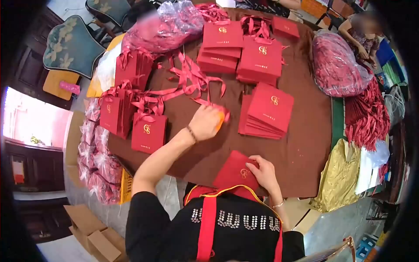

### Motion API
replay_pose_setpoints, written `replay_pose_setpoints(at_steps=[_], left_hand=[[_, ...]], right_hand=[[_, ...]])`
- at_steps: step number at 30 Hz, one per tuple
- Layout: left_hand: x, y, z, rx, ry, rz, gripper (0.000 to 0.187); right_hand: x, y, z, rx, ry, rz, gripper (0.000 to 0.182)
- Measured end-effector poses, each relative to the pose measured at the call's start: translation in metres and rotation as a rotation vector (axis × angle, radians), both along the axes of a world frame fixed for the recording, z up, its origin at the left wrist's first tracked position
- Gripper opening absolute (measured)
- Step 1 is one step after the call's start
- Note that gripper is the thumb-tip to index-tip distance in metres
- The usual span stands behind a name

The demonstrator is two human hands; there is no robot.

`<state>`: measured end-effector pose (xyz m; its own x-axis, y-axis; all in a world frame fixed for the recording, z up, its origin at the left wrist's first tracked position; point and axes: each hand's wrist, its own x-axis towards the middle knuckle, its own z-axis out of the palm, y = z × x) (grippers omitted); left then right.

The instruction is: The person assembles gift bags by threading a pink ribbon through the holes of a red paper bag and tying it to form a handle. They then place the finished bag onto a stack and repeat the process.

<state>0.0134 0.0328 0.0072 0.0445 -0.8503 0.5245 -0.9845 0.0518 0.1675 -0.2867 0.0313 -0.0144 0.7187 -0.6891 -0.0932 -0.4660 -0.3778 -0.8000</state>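
My right hand (264, 175) is closed on the edge of a red bag (233, 168) with a gold logo, at the near edge of the brown table. Farther forward, my left hand (207, 122) is closed over the table beside loose red ribbons (192, 78). Something orange shows at its fingers, with a bit of red ribbon just past them; its exact grip is too small to make out. A fanned stack of red bags (267, 111) lies in front of my right hand. Left of my left hand stands a red bag with a ribbon (149, 134).
More red bag stacks (260, 59) lie at the table's (305, 131) far side. Plastic sacks of red items (340, 65) sit at right and far left. A gold bag (338, 179) hangs at the right edge. Another person (360, 39) sits at the upper right. Cardboard boxes (94, 233) stand lower left.
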Motion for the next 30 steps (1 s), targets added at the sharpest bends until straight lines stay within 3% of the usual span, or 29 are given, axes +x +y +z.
replay_pose_setpoints(at_steps=[2, 4, 10, 13, 14, 16, 17, 18, 19, 21, 26, 30], left_hand=[[-0.01, 0.033, 0.005, 0.165, -0.01, -0.116, 0.009], [-0.019, 0.069, 0.009, 0.557, -0.176, -0.234, 0.008], [0.005, 0.128, 0.014, 0.541, -0.233, -0.091, 0.01], [0.01, 0.139, 0.03, 0.742, 0.007, 0.011, 0.01], [0.009, 0.134, 0.034, 0.742, 0.011, 0.012, 0.01], [0.01, 0.111, 0.036, 0.486, 0.196, 0.199, 0.01], [0.016, 0.096, 0.032, 0.4, 0.134, 0.244, 0.015], [0.013, 0.077, 0.033, 0.379, 0.256, 0.38, 0.024], [0.021, 0.062, 0.01, 0.256, 0.202, 0.443, 0.036], [0.033, 0.032, -0.026, 0.302, 0.162, 0.571, 0.042], [0.036, 0.032, -0.036, 0.272, 0.247, 0.426, 0.025], [-0.004, 0.066, -0.001, 0.317, 0.532, 0.226, 0.015]], right_hand=[[0.0, 0.0, 0.009, 0.045, 0.019, -0.004, 0.026], [0.001, -0.001, 0.008, 0.061, -0.003, -0.014, 0.025], [0.005, -0.002, 0.012, 0.078, 0.043, -0.017, 0.025], [0.004, -0.002, 0.008, 0.074, -0.005, -0.02, 0.024], [0.004, -0.002, 0.009, 0.09, 0.003, -0.018, 0.024], [0.006, -0.003, 0.012, 0.103, 0.014, -0.013, 0.024], [0.007, -0.003, 0.013, 0.115, 0.026, -0.012, 0.023], [0.008, -0.004, 0.014, 0.124, 0.038, -0.012, 0.022], [0.008, -0.004, 0.014, 0.119, 0.043, -0.011, 0.022], [0.005, -0.006, 0.01, 0.17, 0.038, 0.0, 0.021], [-0.001, -0.011, 0.017, 0.252, 0.023, -0.042, 0.021], [-0.001, -0.016, 0.017, 0.262, 0.042, -0.003, 0.023]])
